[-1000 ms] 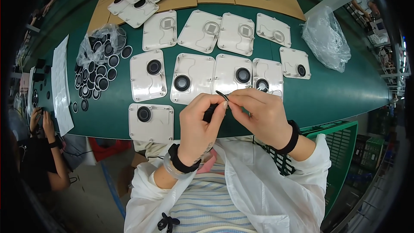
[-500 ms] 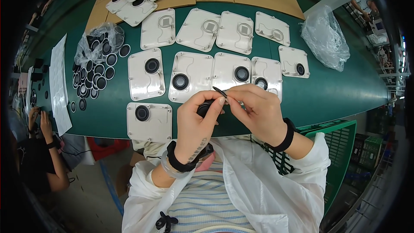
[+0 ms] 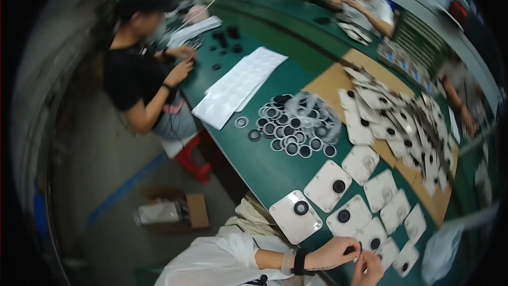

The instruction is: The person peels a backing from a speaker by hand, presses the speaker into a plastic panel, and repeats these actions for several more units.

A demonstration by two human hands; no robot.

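At the lower right, my left hand (image 3: 336,254) and my right hand (image 3: 369,269) meet fingertip to fingertip. Both pinch a small dark round part (image 3: 360,249), mostly hidden by the fingers and blurred. Just beyond them lie white plastic panels (image 3: 290,225) in rows, several with a black round part (image 3: 301,208) seated on them. Farther panels (image 3: 361,164) in the back row show a bare round grille area. A heap of black discs with pale rims (image 3: 291,148) spills from a clear plastic bag (image 3: 329,120) to the left of the panels.
White sheets with round marks (image 3: 241,87) lie on the green table (image 3: 241,151). A pile of panels (image 3: 394,127) covers brown cardboard (image 3: 330,82) at the back right. Another person (image 3: 140,63) works at the left edge. An open carton (image 3: 197,211) sits on the floor.
The view has swung to the left, so my hands and the panels now appear at the lower right. Both hands still pinch the dark part together.
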